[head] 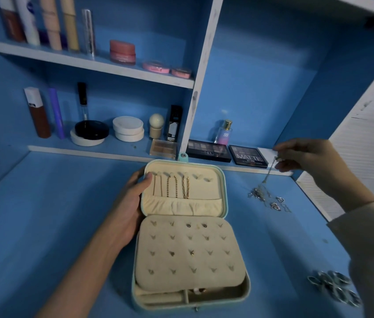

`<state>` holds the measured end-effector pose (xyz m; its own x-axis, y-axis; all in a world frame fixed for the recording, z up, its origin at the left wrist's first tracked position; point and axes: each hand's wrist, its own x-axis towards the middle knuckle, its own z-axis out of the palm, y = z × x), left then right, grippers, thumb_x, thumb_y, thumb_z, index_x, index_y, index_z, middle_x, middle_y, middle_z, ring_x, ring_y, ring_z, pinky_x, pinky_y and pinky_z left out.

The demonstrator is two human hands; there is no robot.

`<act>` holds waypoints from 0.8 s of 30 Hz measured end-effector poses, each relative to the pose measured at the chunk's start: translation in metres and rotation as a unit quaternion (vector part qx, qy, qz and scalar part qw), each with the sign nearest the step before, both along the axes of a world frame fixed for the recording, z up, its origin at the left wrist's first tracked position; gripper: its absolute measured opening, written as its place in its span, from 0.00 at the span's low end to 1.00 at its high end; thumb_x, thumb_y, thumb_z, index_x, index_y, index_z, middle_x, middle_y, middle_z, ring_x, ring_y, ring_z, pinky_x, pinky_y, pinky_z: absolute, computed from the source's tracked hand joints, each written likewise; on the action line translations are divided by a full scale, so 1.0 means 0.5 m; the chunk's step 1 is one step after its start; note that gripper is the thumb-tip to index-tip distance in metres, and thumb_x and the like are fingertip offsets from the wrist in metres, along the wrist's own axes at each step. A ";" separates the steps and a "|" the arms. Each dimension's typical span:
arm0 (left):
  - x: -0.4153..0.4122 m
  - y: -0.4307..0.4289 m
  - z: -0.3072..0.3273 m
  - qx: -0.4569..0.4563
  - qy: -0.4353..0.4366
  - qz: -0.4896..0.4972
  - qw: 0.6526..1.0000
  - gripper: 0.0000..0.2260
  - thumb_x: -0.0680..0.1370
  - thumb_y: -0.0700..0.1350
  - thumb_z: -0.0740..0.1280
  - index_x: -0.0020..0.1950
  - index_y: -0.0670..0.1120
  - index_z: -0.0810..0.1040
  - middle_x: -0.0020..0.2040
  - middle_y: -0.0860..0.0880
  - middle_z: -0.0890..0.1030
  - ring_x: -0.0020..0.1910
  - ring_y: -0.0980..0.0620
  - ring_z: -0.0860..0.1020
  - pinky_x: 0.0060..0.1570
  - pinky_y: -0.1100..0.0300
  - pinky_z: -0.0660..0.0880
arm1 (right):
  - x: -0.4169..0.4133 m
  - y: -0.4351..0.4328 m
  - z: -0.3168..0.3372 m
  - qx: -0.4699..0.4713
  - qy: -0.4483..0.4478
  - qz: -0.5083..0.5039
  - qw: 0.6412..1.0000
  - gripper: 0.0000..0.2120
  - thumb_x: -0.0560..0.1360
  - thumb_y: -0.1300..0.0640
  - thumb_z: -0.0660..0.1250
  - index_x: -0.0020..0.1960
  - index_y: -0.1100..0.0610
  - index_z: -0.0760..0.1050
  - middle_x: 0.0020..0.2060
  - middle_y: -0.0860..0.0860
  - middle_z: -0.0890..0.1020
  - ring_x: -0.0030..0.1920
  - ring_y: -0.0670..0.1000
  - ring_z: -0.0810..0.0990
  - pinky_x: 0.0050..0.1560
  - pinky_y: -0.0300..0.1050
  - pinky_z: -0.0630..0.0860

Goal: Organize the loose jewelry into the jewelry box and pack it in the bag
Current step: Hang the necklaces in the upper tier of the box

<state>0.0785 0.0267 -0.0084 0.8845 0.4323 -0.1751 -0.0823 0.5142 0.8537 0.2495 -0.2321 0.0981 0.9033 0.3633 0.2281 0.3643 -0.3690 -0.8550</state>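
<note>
On the low shelf (103, 153) before me lie a NUDES palette (207, 150) and a MATTE palette (248, 156) side by side, a perfume bottle (224, 133) just behind; my blue worktop (55, 226) spreads below.

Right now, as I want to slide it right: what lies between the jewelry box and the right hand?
Head view: a tangle of silver chains lies between jewelry box and right hand, which pinches one chain hanging into it.
</note>
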 end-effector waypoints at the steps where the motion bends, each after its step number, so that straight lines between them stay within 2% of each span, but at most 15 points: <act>1: -0.001 0.000 0.000 0.007 0.003 -0.002 1.000 0.12 0.80 0.44 0.60 0.63 0.50 0.74 0.49 0.47 0.84 0.43 0.53 0.83 0.33 0.60 0.79 | -0.008 0.005 0.007 0.009 -0.003 0.011 1.000 0.09 0.74 0.71 0.64 0.43 0.60 0.79 0.36 0.62 0.79 0.29 0.49 0.81 0.36 0.35 0.79; 5: -0.006 0.000 -0.001 0.046 0.020 0.000 0.999 0.09 0.80 0.43 0.60 0.57 0.49 0.78 0.46 0.48 0.85 0.42 0.53 0.84 0.36 0.60 0.80 | -0.034 0.027 0.026 0.021 -0.021 0.051 0.998 0.11 0.72 0.73 0.66 0.45 0.58 0.80 0.37 0.58 0.79 0.35 0.51 0.79 0.41 0.37 0.79; 8: -0.006 0.001 -0.006 0.107 0.046 0.039 0.992 0.09 0.80 0.42 0.62 0.57 0.50 0.79 0.45 0.48 0.85 0.44 0.52 0.83 0.41 0.59 0.78 | -0.048 0.045 0.037 0.031 -0.036 0.076 0.996 0.14 0.72 0.73 0.65 0.46 0.56 0.80 0.36 0.55 0.79 0.37 0.50 0.78 0.39 0.37 0.76; 12: -0.007 -0.002 -0.005 0.227 0.067 0.067 0.969 0.12 0.80 0.39 0.61 0.50 0.57 0.77 0.41 0.55 0.81 0.37 0.62 0.79 0.32 0.70 0.74 | -0.060 0.062 0.043 0.041 -0.039 0.094 0.994 0.15 0.71 0.73 0.66 0.47 0.55 0.80 0.37 0.56 0.79 0.38 0.51 0.76 0.37 0.37 0.72; 14: -0.008 0.001 -0.002 0.295 0.084 0.071 0.949 0.11 0.80 0.40 0.61 0.53 0.56 0.77 0.42 0.56 0.80 0.39 0.63 0.77 0.34 0.69 0.72 | -0.065 0.064 0.044 0.048 -0.037 0.099 0.993 0.15 0.71 0.72 0.67 0.46 0.53 0.81 0.37 0.54 0.80 0.40 0.52 0.77 0.37 0.37 0.71; 17: -0.004 0.018 0.000 0.362 0.127 0.047 0.922 0.10 0.80 0.40 0.62 0.58 0.50 0.78 0.48 0.52 0.82 0.45 0.57 0.78 0.41 0.63 0.72 | -0.073 0.069 0.040 0.050 -0.025 0.107 0.993 0.14 0.71 0.71 0.67 0.46 0.53 0.80 0.35 0.51 0.81 0.40 0.51 0.78 0.37 0.35 0.71; 19: 0.005 0.028 0.011 0.415 0.173 0.023 0.893 0.11 0.80 0.41 0.63 0.60 0.48 0.78 0.58 0.47 0.80 0.53 0.50 0.78 0.52 0.57 0.74 | -0.079 0.072 0.039 0.051 -0.015 0.113 0.992 0.13 0.72 0.71 0.67 0.47 0.54 0.80 0.35 0.50 0.81 0.39 0.51 0.77 0.39 0.38 0.72; 21: 0.019 0.026 0.035 0.510 0.214 0.011 0.833 0.16 0.79 0.43 0.64 0.67 0.45 0.74 0.67 0.44 0.74 0.63 0.46 0.73 0.63 0.54 0.69 | -0.085 0.072 0.042 0.062 -0.006 0.121 0.991 0.13 0.72 0.72 0.66 0.47 0.55 0.80 0.34 0.50 0.81 0.36 0.50 0.78 0.39 0.37 0.74; 23: 0.038 0.003 0.077 0.592 0.194 0.007 0.782 0.18 0.80 0.45 0.63 0.70 0.47 0.71 0.69 0.45 0.70 0.65 0.46 0.71 0.64 0.53 0.68 | -0.088 0.072 0.048 0.073 -0.004 0.127 0.989 0.13 0.72 0.72 0.66 0.47 0.56 0.79 0.34 0.51 0.81 0.34 0.49 0.80 0.38 0.36 0.76; 24: 0.049 -0.017 0.100 0.606 0.160 0.000 0.779 0.18 0.80 0.46 0.62 0.71 0.48 0.70 0.69 0.48 0.70 0.63 0.48 0.72 0.62 0.56 0.68 | -0.089 0.071 0.050 0.075 -0.006 0.127 0.989 0.13 0.72 0.72 0.66 0.47 0.56 0.79 0.34 0.52 0.81 0.34 0.49 0.80 0.38 0.36 0.76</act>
